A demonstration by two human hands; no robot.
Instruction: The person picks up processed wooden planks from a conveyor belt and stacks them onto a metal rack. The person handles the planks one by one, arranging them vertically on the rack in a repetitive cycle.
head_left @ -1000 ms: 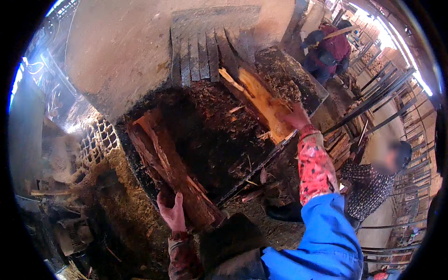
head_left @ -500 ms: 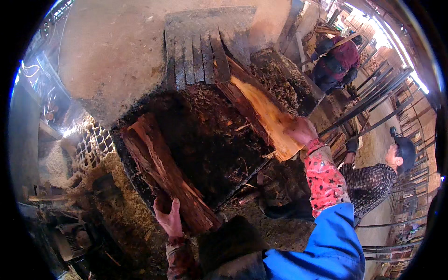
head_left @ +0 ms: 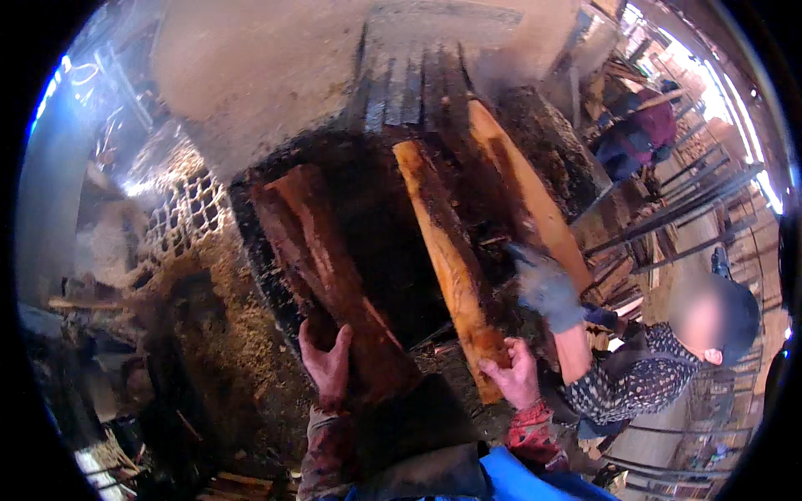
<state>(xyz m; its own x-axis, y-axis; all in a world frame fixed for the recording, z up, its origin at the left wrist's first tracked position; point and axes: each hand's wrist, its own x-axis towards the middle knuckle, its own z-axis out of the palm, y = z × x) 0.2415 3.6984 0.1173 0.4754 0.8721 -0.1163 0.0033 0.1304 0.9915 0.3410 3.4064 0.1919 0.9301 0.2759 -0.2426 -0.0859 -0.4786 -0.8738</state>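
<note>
A long reddish-brown wood slab [head_left: 322,259] lies across a dark, charred pit [head_left: 368,234]. My left hand [head_left: 327,363] rests on the near end of it, fingers spread against the wood. A lighter orange plank [head_left: 447,259] slants across the pit beside it; my right hand [head_left: 518,376] grips its near end. A third pale plank [head_left: 522,192] lies further right. Another person's gloved hand [head_left: 547,288] is on or near that third plank.
A person in a dotted top [head_left: 643,376] crouches at the right. Another person [head_left: 639,134] bends over at the far right beside metal bars [head_left: 677,217]. Grey boards [head_left: 418,75] stand behind the pit. A wire mesh [head_left: 188,209] and earth mound lie left.
My right hand has left the far pale plank and now holds the near end of an orange plank. The reddish slab sits further up over the pit. A gloved hand has come in.
</note>
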